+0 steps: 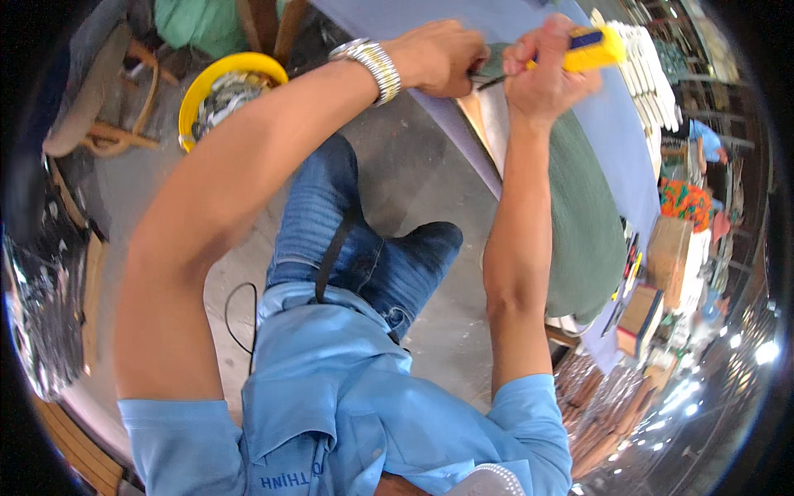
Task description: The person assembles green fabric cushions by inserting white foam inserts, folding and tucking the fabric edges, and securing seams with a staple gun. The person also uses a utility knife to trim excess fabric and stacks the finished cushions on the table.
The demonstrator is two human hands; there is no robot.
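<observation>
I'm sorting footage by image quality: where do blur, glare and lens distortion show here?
Head view: the right hand and yellow-handled tool look motion-smeared, the jeans clearer; head view: bright lights glare at lower right; head view: brown slats at lower left curve along the rim, and the corners go black.

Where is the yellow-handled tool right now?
In the head view, the yellow-handled tool is at the upper right, held in the right hand, its thin dark shaft pointing left toward the left hand.
</observation>
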